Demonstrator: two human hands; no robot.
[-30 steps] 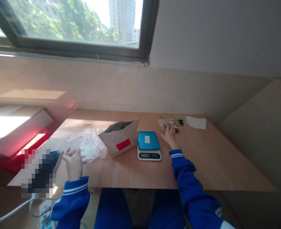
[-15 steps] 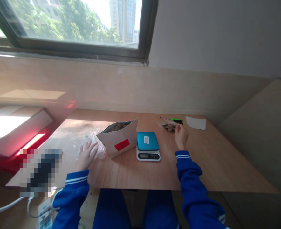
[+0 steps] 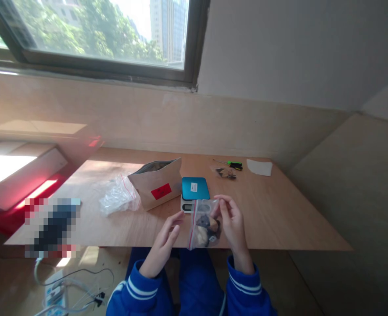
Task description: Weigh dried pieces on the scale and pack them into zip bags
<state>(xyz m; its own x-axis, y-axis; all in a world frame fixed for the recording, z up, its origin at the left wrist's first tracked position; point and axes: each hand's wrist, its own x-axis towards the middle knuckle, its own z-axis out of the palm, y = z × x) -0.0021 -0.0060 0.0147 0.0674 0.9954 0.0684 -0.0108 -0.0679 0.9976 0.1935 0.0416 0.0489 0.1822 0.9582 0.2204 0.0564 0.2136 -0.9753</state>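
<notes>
Resealable plastic bag (image 3: 203, 224), with a red line down its left edge, hangs upright over the near part of the plywood table (image 3: 279, 219). It overlaps the front of the digital kitchen scale (image 3: 194, 193) in view. Dark and tan lumps sit in its lower half; their identity cannot be told through the film.

Right hand (image 3: 231, 224): thumb and fingers pinched together, grasping the bag's upper right corner. Left hand (image 3: 161, 248): released, fingers extended and slightly spread, fingertips just beside the bag's left edge, with no contact visible.

Scale has a teal top with a small white label; its display is mostly hidden behind the bag. Kraft paper pouch (image 3: 156, 184), bearing a red label, stands open-topped just left of the scale. Crumpled clear plastic bag (image 3: 118, 197) lies against the pouch's left side.

Far side of table: small clear bag (image 3: 225, 173) lies flat with dark pieces inside, just in front of a green-and-black-handled screwdriver (image 3: 235, 165). White paper sheet (image 3: 259, 167) lies to their right. Pixelated patch (image 3: 52, 226) hides an object at the table's left edge. Both forearms wear blue sleeves (image 3: 243, 281) with white stripes.
</notes>
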